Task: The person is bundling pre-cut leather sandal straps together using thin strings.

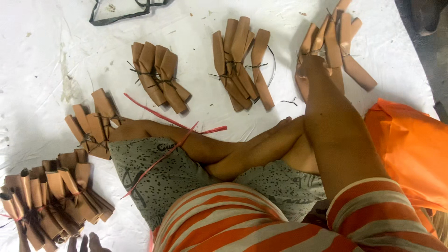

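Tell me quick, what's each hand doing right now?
Left hand: mostly hidden, at a tied bundle of brown paper rolls; grip cannot be told.
Right hand: reaching onto another brown roll bundle; grip cannot be told.

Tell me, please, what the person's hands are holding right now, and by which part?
The right hand rests on the near ends of a tied bundle of brown folded paper strips; a grip cannot be told. The left hand is not visible.

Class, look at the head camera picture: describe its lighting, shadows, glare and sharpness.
Head view: soft, even light; the white sheet glares pale at left; short shadows sit under the brown paper-roll bundles; the right hand on the far-right bundle looks slightly soft; corners dim towards the dark floor.
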